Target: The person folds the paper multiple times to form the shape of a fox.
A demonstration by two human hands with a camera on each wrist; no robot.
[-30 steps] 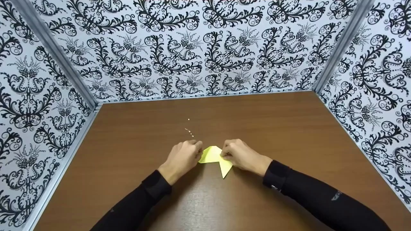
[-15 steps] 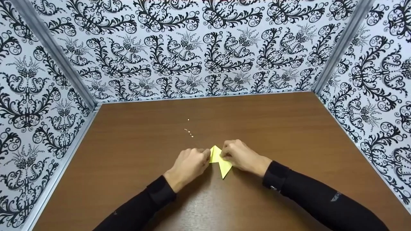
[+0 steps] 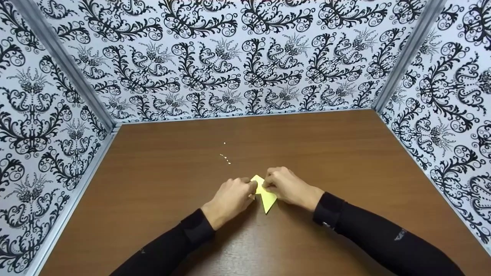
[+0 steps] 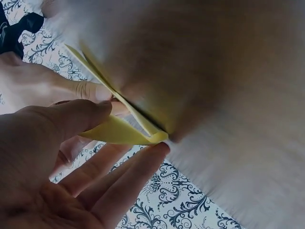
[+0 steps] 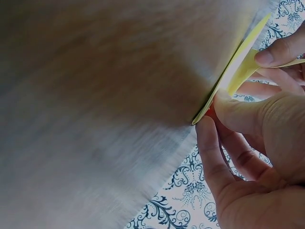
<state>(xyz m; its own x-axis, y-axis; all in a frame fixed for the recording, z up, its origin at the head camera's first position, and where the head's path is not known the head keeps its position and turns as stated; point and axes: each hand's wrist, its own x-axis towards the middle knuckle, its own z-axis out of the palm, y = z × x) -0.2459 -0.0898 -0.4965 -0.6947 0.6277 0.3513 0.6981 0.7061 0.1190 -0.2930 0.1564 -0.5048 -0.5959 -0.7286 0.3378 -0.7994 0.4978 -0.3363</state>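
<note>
A piece of yellow paper [image 3: 268, 201], folded to a pointed flap at the near side, lies on the brown table between the two hands. My left hand [image 3: 233, 194] pinches its left part between thumb and fingers. In the left wrist view that part of the paper [image 4: 119, 131] bends up and away from the flat layers. My right hand [image 3: 289, 186] grips the right part, with the thumb on top in the right wrist view, where the layered paper [image 5: 236, 64] shows edge-on. The fingers hide much of the folds in the head view.
Several tiny white scraps [image 3: 225, 157] lie on the table [image 3: 161, 161] beyond the left hand. Patterned black-and-white panels [image 3: 215, 76] enclose the table at the back and both sides, joined by grey corner posts [image 3: 406, 57].
My left hand has moved right toward the right hand, bringing the left part of the paper over, so less yellow shows between the hands. The right hand has stayed in place.
</note>
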